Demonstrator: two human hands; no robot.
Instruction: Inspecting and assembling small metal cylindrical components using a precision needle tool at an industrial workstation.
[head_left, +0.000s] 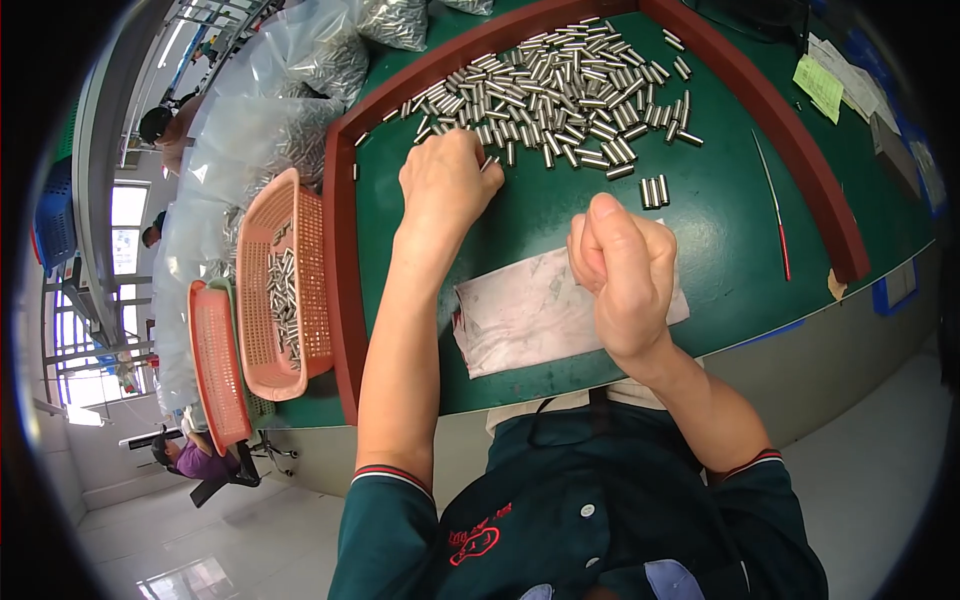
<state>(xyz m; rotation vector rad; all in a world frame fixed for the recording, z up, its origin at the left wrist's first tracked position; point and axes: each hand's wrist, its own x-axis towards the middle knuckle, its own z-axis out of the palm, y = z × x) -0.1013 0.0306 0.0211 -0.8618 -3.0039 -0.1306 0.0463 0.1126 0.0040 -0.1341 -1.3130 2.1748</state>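
We see a green worktop (730,210) framed by a raised dark red border. A large heap of small metal cylinders (560,90) lies toward the far edge of the worktop, spread loosely, with a few strays at its rim and a little group of three (652,191) set apart on the near right side of the heap.

Our left hand (445,185) reaches to the near left fringe of the heap, knuckles up and fingers curled down onto the pins there; one cylinder shows just at its fingertips, but we cannot tell whether the hand actually grips it.

Our right hand (622,270) is raised above the middle of the worktop, closed into a loose fist with the thumb pressed along the top; whatever it may hold is hidden inside the fist.

Under and beside the right hand a worn grey cloth (520,315) lies flat near the worktop's near edge. A thin rod with a red handle (775,215) lies close to the right border.

Off the worktop's left edge, a pink mesh basket (300,290) holds more cylinders, with a second pink basket (215,365) beside it and clear plastic bags (270,110) of parts beyond.
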